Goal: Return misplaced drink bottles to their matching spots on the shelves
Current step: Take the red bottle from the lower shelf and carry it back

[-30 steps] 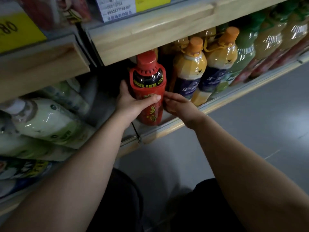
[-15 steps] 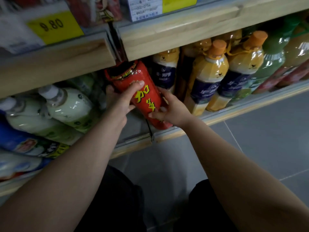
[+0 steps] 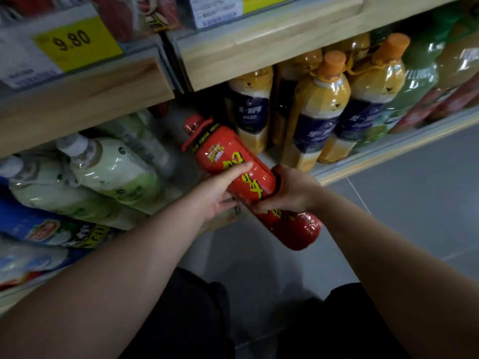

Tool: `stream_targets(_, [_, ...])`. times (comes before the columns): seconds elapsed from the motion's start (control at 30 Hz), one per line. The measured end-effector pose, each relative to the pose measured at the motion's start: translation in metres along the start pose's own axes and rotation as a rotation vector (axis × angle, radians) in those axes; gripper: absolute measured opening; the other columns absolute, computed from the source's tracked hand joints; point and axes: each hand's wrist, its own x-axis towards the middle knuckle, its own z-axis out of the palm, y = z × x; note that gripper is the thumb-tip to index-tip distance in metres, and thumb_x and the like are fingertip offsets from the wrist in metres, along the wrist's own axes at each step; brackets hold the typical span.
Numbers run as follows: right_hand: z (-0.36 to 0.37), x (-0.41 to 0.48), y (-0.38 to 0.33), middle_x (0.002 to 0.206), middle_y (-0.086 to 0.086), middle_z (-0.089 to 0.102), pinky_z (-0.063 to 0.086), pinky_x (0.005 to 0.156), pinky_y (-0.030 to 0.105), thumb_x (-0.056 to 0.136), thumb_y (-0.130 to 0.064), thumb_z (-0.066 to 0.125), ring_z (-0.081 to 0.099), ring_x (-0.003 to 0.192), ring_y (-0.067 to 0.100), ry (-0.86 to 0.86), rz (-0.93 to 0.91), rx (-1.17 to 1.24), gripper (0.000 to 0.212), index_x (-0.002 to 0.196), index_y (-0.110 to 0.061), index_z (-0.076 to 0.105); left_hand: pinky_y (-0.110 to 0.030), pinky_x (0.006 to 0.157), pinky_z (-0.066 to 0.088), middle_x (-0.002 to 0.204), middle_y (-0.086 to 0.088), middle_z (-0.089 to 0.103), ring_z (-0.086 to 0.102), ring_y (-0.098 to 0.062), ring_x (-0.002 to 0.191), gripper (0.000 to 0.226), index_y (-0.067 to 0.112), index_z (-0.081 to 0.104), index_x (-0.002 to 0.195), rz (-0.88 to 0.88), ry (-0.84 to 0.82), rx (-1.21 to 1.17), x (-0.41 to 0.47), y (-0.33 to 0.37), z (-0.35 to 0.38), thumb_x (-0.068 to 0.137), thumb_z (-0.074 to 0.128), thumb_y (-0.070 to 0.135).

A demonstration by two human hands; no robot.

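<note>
The pale wooden lower shelf (image 3: 388, 152) carries in its right bay a row of yellow juice bottles with orange caps and dark blue labels (image 3: 320, 112), packed side by side, with green plastic bottles (image 3: 420, 81) just beside them further right. Its left bay holds pale green bottles with white caps (image 3: 114, 172). The wooden upper shelf (image 3: 259, 47) bears a yellow price label reading 9.80 (image 3: 77, 42) on its front.

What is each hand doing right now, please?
Left hand: holding the red bottle, thumb across its label.
Right hand: gripping the same red bottle, nearer its base.
</note>
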Motion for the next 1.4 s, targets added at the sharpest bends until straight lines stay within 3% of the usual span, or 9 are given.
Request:
stream_targets(0.17, [-0.010, -0.032, 0.038, 0.084, -0.012, 0.061, 0.043, 0.060, 0.024, 0.038, -0.074, 0.070, 0.058, 0.076, 0.011, -0.048, 0.200, -0.009, 0.072, 0.095, -0.035, 0.055, -0.036, 0.071, 0.058, 0.095, -0.007, 0.072, 0.071, -0.022, 0.078, 0.065, 0.020, 0.058, 0.116, -0.196, -0.051, 0.010, 0.016, -0.018, 0.050, 0.061, 0.079, 0.049])
stream_targets(0.27, [-0.010, -0.055, 0.049, 0.094, -0.008, 0.065, 0.050, 0.072, 0.029, 0.037, -0.072, 0.069, 0.062, 0.084, 0.015, -0.039, 0.296, 0.106, 0.082, 0.107, -0.031, 0.056, -0.029, 0.053, 0.056, 0.101, -0.007, 0.070, 0.071, -0.021, 0.078, 0.076, 0.021, 0.051, 0.122, -0.192, 0.042, -0.038, 0.004, -0.021, 0.080, 0.057, 0.081, 0.044])
stream_targets(0.4, [-0.011, -0.104, 0.040, 0.099, -0.009, 0.060, 0.048, 0.078, 0.029, 0.045, -0.066, 0.075, 0.059, 0.087, 0.016, -0.074, 0.379, 0.248, 0.087, 0.120, -0.031, 0.050, -0.035, 0.069, 0.056, 0.101, -0.002, 0.070, 0.069, -0.020, 0.085, 0.078, 0.025, 0.046, 0.123, -0.198, 0.069, -0.024, -0.048, -0.017, 0.090, 0.056, 0.083, 0.035])
stream_targets(0.53, [-0.031, -0.170, 0.015, 0.099, -0.009, 0.056, 0.044, 0.075, 0.030, 0.044, -0.059, 0.079, 0.055, 0.087, 0.016, -0.130, 0.490, 0.332, 0.091, 0.124, -0.031, 0.046, -0.043, 0.084, 0.055, 0.110, -0.002, 0.065, 0.066, -0.022, 0.095, 0.101, 0.028, 0.039, 0.129, -0.223, 0.013, 0.085, -0.122, 0.005, 0.093, 0.040, 0.086, 0.038])
stream_targets(0.73, [-0.094, -0.300, -0.063, 0.106, -0.009, 0.058, 0.043, 0.075, 0.032, 0.041, -0.060, 0.080, 0.056, 0.091, 0.016, -0.083, 0.565, 0.420, 0.095, 0.125, -0.033, 0.046, -0.040, 0.079, 0.056, 0.108, -0.002, 0.062, 0.064, -0.021, 0.092, 0.081, 0.027, 0.035, 0.120, -0.252, -0.048, 0.102, -0.262, 0.060, 0.091, 0.057, 0.086, 0.030])
stream_targets(0.87, [-0.125, -0.389, -0.133, 0.111, -0.008, 0.059, 0.046, 0.080, 0.032, 0.046, -0.056, 0.085, 0.058, 0.097, 0.017, -0.028, 0.557, 0.472, 0.093, 0.127, -0.031, 0.046, -0.030, 0.065, 0.057, 0.106, 0.001, 0.062, 0.065, -0.016, 0.088, 0.082, 0.029, 0.039, 0.122, -0.155, -0.084, 0.059, -0.369, 0.089, 0.071, 0.056, 0.088, 0.028])
stream_targets(1.0, [-0.132, -0.458, -0.195, 0.108, -0.010, 0.058, 0.046, 0.083, 0.030, 0.046, -0.056, 0.086, 0.058, 0.098, 0.015, 0.059, 0.470, 0.459, 0.095, 0.129, -0.031, 0.046, -0.043, 0.086, 0.056, 0.117, -0.001, 0.063, 0.066, -0.021, 0.097, 0.093, 0.030, 0.042, 0.126, 0.029, -0.091, 0.043, -0.461, 0.100, 0.039, 0.047, 0.091, 0.033])
stream_targets(1.17, [-0.118, -0.535, -0.263, 0.106, -0.014, 0.058, 0.047, 0.083, 0.029, 0.043, -0.063, 0.082, 0.058, 0.095, 0.011, 0.103, 0.270, 0.356, 0.096, 0.127, -0.033, 0.046, -0.047, 0.087, 0.055, 0.116, -0.001, 0.064, 0.066, -0.023, 0.098, 0.107, 0.031, 0.042, 0.127, 0.193, 0.006, -0.095, -0.574, 0.080, -0.014, 0.033, 0.091, 0.044])
stream_targets(1.4, [-0.079, -0.616, -0.343, 0.101, -0.019, 0.055, 0.044, 0.082, 0.028, 0.047, -0.056, 0.086, 0.055, 0.094, 0.009, -0.022, 0.085, 0.265, 0.095, 0.130, -0.035, 0.044, -0.045, 0.086, 0.055, 0.110, 0.006, 0.068, 0.067, -0.016, 0.097, 0.096, 0.035, 0.051, 0.117, 0.321, 0.166, -0.247, -0.706, 0.020, -0.090, 0.032, 0.088, 0.058])
